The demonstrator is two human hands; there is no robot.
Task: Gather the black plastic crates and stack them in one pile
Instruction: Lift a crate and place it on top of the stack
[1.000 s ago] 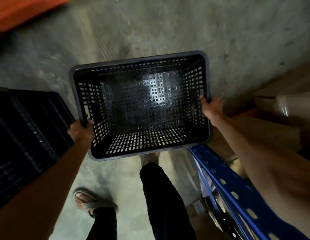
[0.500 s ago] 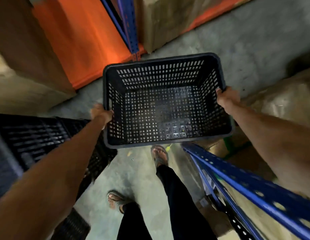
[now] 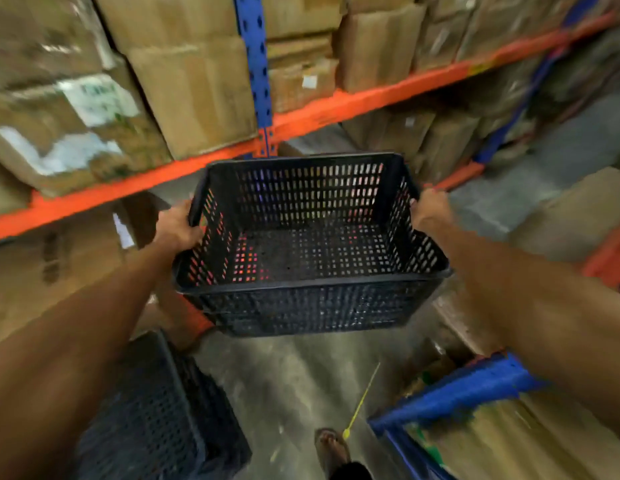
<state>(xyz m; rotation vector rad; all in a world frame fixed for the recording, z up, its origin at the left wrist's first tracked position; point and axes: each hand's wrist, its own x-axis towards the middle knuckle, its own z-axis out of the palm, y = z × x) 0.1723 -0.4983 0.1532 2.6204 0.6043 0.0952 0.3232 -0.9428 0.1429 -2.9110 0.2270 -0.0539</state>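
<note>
A black perforated plastic crate [image 3: 308, 271] hangs in the air in front of me, open side up and tilted a little toward me. My left hand [image 3: 177, 226] grips its left rim and my right hand [image 3: 429, 207] grips its right rim. Another black crate [image 3: 163, 410] stands on the floor at the lower left, partly hidden behind my left forearm. The picture is blurred by motion.
Shelving with orange beams [image 3: 319, 112] and a blue upright [image 3: 254, 60] holds cardboard boxes [image 3: 194, 88] straight ahead. A blue rack frame [image 3: 453, 393] with goods stands at the lower right. Grey concrete floor [image 3: 294, 386] runs between them, with my sandalled foot [image 3: 331, 448] on it.
The view has swung up from the floor to the shelves. The crate stays in both hands and has been lifted higher and carried forward. The floor crate now lies lower left.
</note>
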